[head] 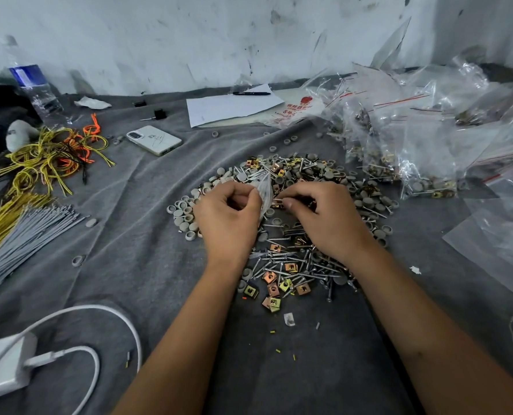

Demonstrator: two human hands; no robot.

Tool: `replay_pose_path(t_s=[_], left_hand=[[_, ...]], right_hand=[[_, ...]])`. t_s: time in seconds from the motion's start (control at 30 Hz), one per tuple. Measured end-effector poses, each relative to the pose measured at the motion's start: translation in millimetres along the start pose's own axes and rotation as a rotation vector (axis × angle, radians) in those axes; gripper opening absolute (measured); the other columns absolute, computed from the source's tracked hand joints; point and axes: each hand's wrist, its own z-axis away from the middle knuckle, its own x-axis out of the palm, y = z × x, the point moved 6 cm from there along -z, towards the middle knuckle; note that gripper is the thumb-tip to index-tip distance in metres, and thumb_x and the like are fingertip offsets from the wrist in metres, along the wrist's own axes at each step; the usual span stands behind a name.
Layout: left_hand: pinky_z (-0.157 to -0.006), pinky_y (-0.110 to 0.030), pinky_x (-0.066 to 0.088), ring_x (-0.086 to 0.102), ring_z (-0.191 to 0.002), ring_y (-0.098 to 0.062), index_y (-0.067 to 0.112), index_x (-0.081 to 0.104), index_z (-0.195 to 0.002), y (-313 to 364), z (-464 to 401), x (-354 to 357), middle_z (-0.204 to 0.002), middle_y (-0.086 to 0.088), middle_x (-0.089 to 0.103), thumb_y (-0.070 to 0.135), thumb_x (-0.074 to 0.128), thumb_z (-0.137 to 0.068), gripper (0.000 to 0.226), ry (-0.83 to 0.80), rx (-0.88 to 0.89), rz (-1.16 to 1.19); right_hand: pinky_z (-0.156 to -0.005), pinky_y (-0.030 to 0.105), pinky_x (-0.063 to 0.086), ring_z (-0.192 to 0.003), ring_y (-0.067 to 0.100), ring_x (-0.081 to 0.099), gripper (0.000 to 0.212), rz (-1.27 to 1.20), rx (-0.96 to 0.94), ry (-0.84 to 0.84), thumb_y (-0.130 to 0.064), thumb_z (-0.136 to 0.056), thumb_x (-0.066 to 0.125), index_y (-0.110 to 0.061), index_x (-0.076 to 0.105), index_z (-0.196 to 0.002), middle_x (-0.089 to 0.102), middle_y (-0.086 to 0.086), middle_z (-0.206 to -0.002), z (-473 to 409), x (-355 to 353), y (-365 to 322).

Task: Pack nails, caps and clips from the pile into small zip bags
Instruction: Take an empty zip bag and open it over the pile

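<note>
Both hands work above the middle of the pile (291,223), which lies on a grey cloth (135,235) that covers the counter. The left hand (228,217) has its fingers curled and pinches the near edge of a small zip bag (264,191); the bag stands on edge between the two hands, its long axis running away from the person, its mouth apparently turned toward the right hand. The right hand (324,217) has its fingers narrowed to a pinch on one brass-coloured clip (279,202), held just beside the bag's mouth and to its right; the coming move, as judged, is a short leftward pass of the clip into the bag, and the right hand is the nearer to it. Whether the bag already holds parts cannot be told. Counts: two hands, one bag in hand, one clip in hand. The loose nails (291,266), grey caps (186,218) and clips in the pile are too many and too overlapped to count; each kind plainly numbers in the dozens. A heap of filled bags (404,151) lies far right, its number uncertain. Elsewhere there are one phone (154,140), one water bottle (35,91), one pen (251,93) on a sheet of paper (231,107), one white charger (5,365), and bundles of yellow ties (39,163) and grey ties (24,235).
</note>
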Motion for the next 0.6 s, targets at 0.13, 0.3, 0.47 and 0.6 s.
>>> replay_pose_path(t_s=[0.13,0.3,0.47,0.6], left_hand=[[-0.057,-0.013,0.045,0.061,-0.056,0.0,0.022,0.077,-0.077,1.3,0.3,-0.2,-0.061,0.009,0.068,0.007,0.075,-0.086,0.018,-0.005,-0.009,0.002],[-0.057,-0.014,0.046,0.06,-0.056,0.0,0.021,0.077,-0.076,1.5,0.6,0.4,-0.062,0.01,0.068,0.005,0.074,-0.086,0.019,-0.019,-0.018,-0.008],[-0.063,-0.032,0.053,0.065,-0.062,-0.014,0.018,0.078,-0.078,3.6,3.8,7.2,-0.064,0.006,0.069,0.01,0.077,-0.087,0.012,-0.099,0.029,-0.056],[-0.062,-0.034,0.052,0.061,-0.061,-0.013,0.017,0.077,-0.074,8.2,6.0,9.4,-0.062,0.006,0.065,0.009,0.078,-0.085,0.014,-0.12,0.116,-0.106]], right_hand=[[-0.08,-0.001,0.041,-0.09,-0.007,0.064,0.02,0.02,0.02,-0.005,-0.01,-0.095,0.07,-0.017,0.078,-0.111,0.076,-0.008,-0.104,-0.3,0.4,2.9],[-0.081,0.001,0.041,-0.09,-0.001,0.064,0.021,0.098,-0.023,0.059,-0.008,-0.092,0.073,-0.018,0.08,-0.108,0.077,-0.005,-0.103,-0.2,-4.4,1.1],[-0.076,0.001,0.043,-0.081,-0.006,0.063,0.015,0.045,-0.086,0.133,-0.008,-0.086,0.08,-0.014,0.079,-0.1,0.074,-0.006,-0.092,0.1,-8.6,-3.6],[-0.078,0.003,0.041,-0.084,0.004,0.061,0.015,0.152,-0.133,0.073,-0.008,-0.083,0.082,-0.014,0.08,-0.096,0.072,-0.002,-0.092,-0.4,-4.7,-4.9]])
